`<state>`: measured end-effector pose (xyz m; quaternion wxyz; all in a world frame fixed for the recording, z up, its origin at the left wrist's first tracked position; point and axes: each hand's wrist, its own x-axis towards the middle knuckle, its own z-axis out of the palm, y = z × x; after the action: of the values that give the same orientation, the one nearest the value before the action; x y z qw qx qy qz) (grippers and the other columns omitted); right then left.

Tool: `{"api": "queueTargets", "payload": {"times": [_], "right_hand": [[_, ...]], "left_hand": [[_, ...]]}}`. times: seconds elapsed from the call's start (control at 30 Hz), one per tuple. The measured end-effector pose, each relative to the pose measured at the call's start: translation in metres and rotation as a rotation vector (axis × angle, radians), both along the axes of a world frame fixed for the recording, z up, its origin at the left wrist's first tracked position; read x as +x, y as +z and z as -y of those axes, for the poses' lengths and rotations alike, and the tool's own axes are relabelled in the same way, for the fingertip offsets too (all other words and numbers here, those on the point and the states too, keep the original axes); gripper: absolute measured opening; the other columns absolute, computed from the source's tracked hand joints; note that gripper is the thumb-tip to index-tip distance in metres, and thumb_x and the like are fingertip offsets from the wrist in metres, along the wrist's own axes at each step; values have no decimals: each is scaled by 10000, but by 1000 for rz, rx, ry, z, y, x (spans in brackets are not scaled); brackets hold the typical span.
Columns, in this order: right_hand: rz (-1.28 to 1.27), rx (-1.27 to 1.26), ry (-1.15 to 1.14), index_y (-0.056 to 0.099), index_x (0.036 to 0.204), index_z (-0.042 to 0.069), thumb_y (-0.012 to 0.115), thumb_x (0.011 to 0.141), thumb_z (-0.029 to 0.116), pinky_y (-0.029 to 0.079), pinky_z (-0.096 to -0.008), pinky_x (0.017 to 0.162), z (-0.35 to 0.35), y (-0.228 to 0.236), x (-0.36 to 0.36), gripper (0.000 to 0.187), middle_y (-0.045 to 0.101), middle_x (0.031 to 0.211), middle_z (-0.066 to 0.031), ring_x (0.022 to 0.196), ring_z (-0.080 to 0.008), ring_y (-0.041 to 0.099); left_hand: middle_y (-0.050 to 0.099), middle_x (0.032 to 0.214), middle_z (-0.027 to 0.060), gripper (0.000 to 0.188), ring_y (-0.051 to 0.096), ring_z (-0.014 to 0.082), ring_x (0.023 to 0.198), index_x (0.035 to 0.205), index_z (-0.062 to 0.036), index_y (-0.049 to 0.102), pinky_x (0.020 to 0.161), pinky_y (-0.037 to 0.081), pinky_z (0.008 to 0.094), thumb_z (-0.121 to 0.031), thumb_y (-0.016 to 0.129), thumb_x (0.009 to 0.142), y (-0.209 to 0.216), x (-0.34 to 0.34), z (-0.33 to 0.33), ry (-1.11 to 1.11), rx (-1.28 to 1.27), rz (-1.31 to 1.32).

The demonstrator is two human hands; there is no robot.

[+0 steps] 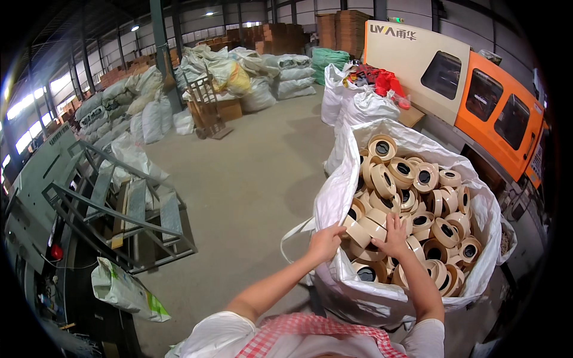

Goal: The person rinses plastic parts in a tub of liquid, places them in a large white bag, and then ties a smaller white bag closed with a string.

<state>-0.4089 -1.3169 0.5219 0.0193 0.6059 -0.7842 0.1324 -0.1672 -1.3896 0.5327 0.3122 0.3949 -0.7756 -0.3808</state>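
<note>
A large white woven bag (335,206) stands at my right front, filled with beige round plastic parts (446,231). Many of these have black centres, and they lie at all angles in a loose heap. My left hand (326,242) is closed over the bag's left rim, its fingertips near the parts just inside. Over the heap, my right hand (393,238) rests with fingers apart against the beige parts. Its palm side is hidden, but no part appears gripped in it.
An orange and cream machine (444,53) stands at the right behind the bag. Other white sacks (367,108) sit beyond it, one topped with red cloth. At left are a metal step frame (137,203) and a green-white sack (128,291). A hand cart (206,107) stands farther back.
</note>
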Motion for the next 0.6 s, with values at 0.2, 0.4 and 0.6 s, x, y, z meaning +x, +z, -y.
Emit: {"api": "queueTargets", "payload": {"times": [0.2, 0.4, 0.6], "right_hand": [[305, -150, -46, 326, 1330, 27, 635, 758, 316, 235, -449, 1041, -63, 6, -29, 712, 322, 1351, -234, 1277, -369, 271], [695, -26, 2, 522, 1158, -14, 639, 754, 213, 421, -338, 886, -175, 52, -39, 478, 586, 1091, -172, 1030, -267, 554], [491, -405, -204, 580, 1059, 13, 586, 781, 173, 428, -320, 854, -289, 40, -83, 321, 613, 1025, -159, 981, -277, 577]], "left_hand": [[533, 1185, 175, 279, 563, 317, 1011, 1039, -93, 626, 880, 431, 340, -130, 462, 816, -21, 6, -4, -12, -57, -132], [447, 1281, 191, 297, 419, 335, 1186, 1077, -65, 595, 1003, 313, 379, -77, 509, 793, -6, -8, -44, 202, -327, -79], [502, 1230, 146, 314, 452, 292, 1167, 1065, -36, 590, 974, 355, 374, -10, 556, 753, 52, -93, -142, -282, -222, -334]]}}
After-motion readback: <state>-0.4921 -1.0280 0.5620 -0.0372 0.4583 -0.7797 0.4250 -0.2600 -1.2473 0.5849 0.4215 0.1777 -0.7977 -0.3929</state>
